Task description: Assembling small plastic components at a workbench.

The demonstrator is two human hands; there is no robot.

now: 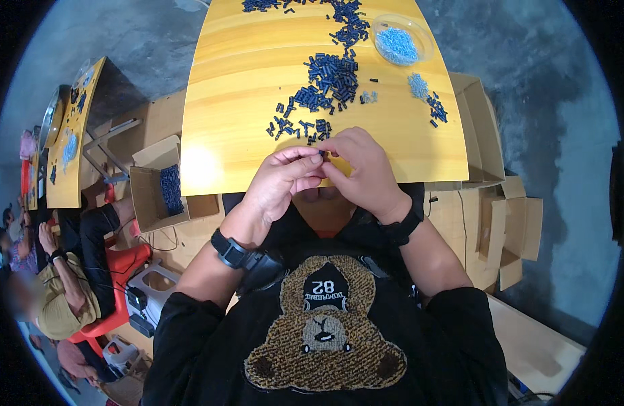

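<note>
My left hand and my right hand meet at the near edge of the yellow table. Between their pinched fingertips is a small dark cylindrical piece, mostly covered by the fingers. Just beyond lie loose dark pieces, trailing off from a larger dark pile. A few pale blue pieces rest beside that pile. Farther right are a small light blue heap and a dark cluster. Light blue pieces fill part of a clear round bowl.
A carton holding dark pieces stands on the floor left of the table. Open cartons stand at the right. Another person sits on a red chair at far left, near a second table.
</note>
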